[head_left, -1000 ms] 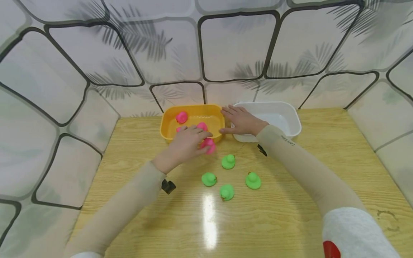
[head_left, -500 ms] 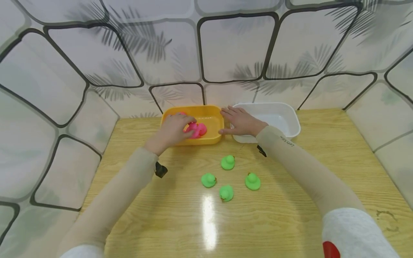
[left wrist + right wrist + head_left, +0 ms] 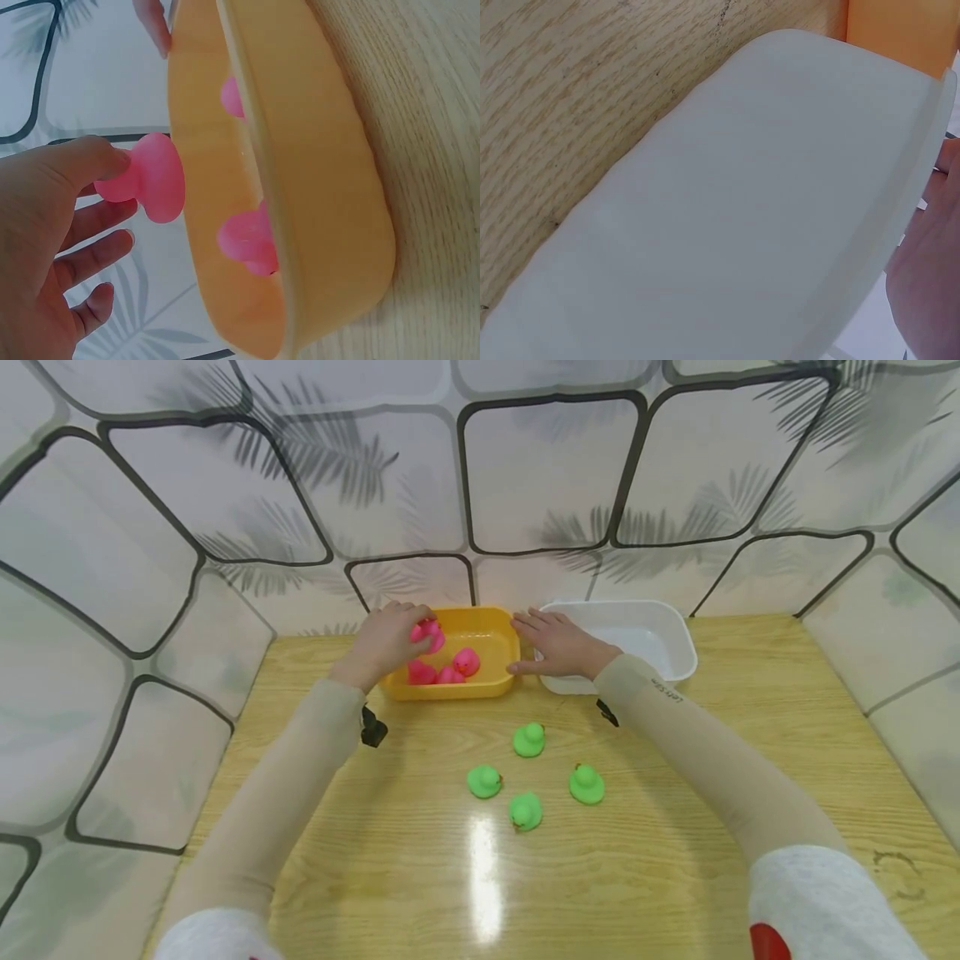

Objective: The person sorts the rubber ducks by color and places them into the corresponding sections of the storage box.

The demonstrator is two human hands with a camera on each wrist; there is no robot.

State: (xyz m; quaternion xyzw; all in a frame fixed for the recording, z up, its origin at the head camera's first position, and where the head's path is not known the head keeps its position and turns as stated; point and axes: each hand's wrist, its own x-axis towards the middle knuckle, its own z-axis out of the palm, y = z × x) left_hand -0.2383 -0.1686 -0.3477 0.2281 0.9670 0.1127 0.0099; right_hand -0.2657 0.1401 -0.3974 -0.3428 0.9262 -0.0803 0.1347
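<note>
My left hand (image 3: 386,639) pinches a pink rubber duck (image 3: 159,178) between thumb and fingers, over the left end of the yellow tub (image 3: 450,692). Inside that tub lie several more pink ducks (image 3: 467,662), close together near its front wall. The right hand (image 3: 561,645) lies with straight fingers across the gap between the two tubs, its fingertips at the yellow tub's right rim. Under its palm is the left end of the white tub (image 3: 684,643). In the right wrist view the white tub's wall hides part of the right hand (image 3: 930,262).
Several green rubber ducks (image 3: 529,740) sit spread on the wooden table (image 3: 660,877) in front of the tubs. A patterned wall covering (image 3: 555,468) rises just behind both tubs.
The left hand carried a pink duck from in front of the yellow tub into it, then moved left and back, and now holds a duck higher up. The right hand stays in place.
</note>
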